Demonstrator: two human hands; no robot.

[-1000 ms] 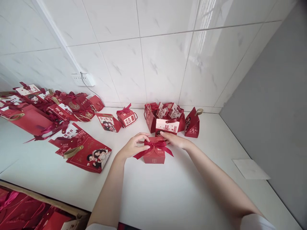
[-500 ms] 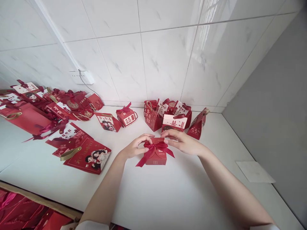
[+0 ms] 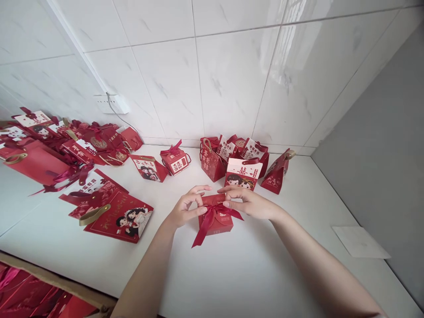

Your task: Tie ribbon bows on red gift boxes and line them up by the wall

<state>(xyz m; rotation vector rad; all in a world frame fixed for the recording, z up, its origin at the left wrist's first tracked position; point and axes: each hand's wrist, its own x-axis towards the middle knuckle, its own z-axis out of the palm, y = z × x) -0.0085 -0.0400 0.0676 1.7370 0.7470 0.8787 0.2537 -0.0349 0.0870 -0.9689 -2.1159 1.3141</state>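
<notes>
Sitting between both hands on the white countertop (image 3: 205, 274): red gift box (image 3: 223, 225), upright, satin ribbon (image 3: 207, 226) tied over its top. Left hand (image 3: 183, 210) is curling narrow at the box's left top edge; right hand (image 3: 255, 203) is narrowing thumb and fingers at the ribbon's right side. Can't tell if either is actually clamping.

Change: left ribbon tail is now dropping across the front and past the base, onto the countertop side; right tail is sticking out under the right hand. Meaning, as I judge it: tails are sitting unevenly, bow is not lying symmetric.

Beyond the right hand's fingers, the white-topped couple-print box (image 3: 243, 170) is standing, triangular box (image 3: 274, 176) to its right. Past the left hand, the bow-topped box (image 3: 175, 161) is standing. Left of the left hand, a couple-print bag (image 3: 134, 218) is lying down.
</notes>
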